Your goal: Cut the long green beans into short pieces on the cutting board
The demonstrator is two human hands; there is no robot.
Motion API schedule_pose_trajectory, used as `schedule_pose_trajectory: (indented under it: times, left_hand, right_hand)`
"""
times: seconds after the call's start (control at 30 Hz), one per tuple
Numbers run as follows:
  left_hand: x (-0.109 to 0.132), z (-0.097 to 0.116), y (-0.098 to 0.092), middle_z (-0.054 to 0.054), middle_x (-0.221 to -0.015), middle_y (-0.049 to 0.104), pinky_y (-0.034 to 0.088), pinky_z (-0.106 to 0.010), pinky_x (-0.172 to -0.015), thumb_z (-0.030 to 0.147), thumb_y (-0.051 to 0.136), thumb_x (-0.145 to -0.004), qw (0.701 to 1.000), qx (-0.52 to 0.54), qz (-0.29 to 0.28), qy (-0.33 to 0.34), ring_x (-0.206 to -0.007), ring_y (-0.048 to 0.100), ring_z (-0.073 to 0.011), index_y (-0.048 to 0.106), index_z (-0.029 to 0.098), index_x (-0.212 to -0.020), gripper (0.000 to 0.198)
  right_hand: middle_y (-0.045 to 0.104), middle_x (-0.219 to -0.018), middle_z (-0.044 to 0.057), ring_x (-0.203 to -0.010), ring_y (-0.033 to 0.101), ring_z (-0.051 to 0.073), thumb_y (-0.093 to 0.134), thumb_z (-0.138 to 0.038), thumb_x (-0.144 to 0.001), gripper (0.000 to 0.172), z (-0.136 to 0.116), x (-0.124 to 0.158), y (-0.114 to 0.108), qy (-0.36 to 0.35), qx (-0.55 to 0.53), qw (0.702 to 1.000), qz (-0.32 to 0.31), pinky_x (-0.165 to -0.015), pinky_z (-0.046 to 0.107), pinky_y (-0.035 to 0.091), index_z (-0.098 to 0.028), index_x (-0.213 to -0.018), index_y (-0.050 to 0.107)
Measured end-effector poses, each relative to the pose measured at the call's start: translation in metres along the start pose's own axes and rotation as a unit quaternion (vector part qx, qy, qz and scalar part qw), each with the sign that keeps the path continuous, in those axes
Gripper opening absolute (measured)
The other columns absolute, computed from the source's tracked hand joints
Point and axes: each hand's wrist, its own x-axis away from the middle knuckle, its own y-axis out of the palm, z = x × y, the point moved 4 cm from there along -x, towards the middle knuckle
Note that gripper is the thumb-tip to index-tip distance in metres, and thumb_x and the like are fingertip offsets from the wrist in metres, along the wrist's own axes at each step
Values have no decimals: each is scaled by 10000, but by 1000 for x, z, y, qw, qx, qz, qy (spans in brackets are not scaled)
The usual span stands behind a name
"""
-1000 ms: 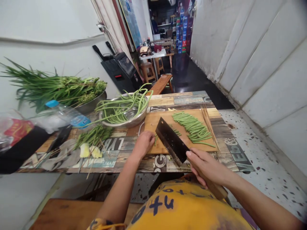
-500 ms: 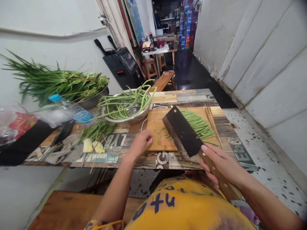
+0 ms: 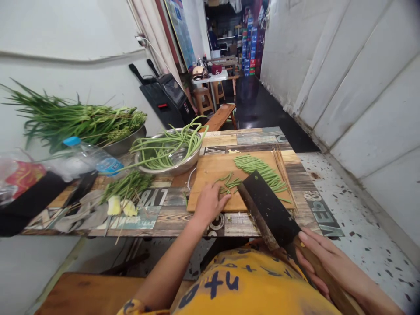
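Note:
My right hand [image 3: 323, 258] is closed round the wooden handle of a broad black cleaver [image 3: 271, 210], whose blade tip reaches over the front of the wooden cutting board [image 3: 203, 170]. Fingers apart, my left hand [image 3: 210, 201] rests at the board's front left, beside a few short bean pieces [image 3: 232, 183]. Cut green beans [image 3: 260, 170] lie in a row at the board's right half. Thin brown sticks [image 3: 285, 175] lie along its right edge. Long uncut beans [image 3: 164, 151] hang over the rim of a metal bowl [image 3: 185, 166] behind the board on the left.
Leafy greens [image 3: 75, 118] fill another bowl at the far left. Nearer are a plastic bottle [image 3: 106, 164], a bunch of green stems [image 3: 127, 188], yellowish pieces [image 3: 114, 205] and a grey cloth [image 3: 85, 212]. A wooden bench [image 3: 221, 117] stands beyond the table.
My left hand has moved right onto the board and its fingers have spread. The cleaver has moved right and toward my body, uncovering short bean pieces. The view has shifted slightly.

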Motion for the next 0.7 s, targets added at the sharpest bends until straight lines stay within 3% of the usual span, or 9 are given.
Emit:
schedule_pose_trajectory:
  times: [0.1, 0.27, 0.47, 0.7]
  left_hand:
    - [-2, 11, 5, -97, -931, 560, 424, -332, -790, 495, 526, -817, 998, -60, 14, -26, -926, 515, -240, 584, 170, -1006, 380]
    - [-11, 15, 9, -86, -904, 580, 415, -308, -765, 294, 495, -871, 998, -52, -46, -6, -881, 523, -218, 606, 170, -951, 184]
    - [-16, 10, 10, -82, -874, 600, 426, -297, -756, 237, 481, -873, 997, -43, -64, 6, -866, 541, -206, 645, 174, -933, 186]
    - [-20, 16, 4, -112, -867, 641, 436, -312, -804, 153, 464, -831, 991, -87, -103, -2, -888, 574, -222, 645, 125, -864, 187]
  right_hand:
    - [465, -505, -85, -258, 308, 33, 453, -600, -832, 402, 7, 3, -4, 0, -10, 1000, -1, -250, 151, 284, -217, -717, 408]
    - [488, -518, -82, -266, 327, 20, 488, -577, -829, 374, 13, 3, -6, 8, -36, 999, -12, -270, 134, 247, -212, -773, 432]
    - [499, -521, -74, -256, 342, 27, 480, -562, -841, 382, 5, -5, 0, -15, -35, 999, -15, -255, 139, 248, -204, -719, 426]
    - [409, -433, -88, -252, 358, 60, 456, -594, -837, 452, -12, -31, 9, -14, -56, 995, -78, -253, 183, 324, -201, -620, 406]
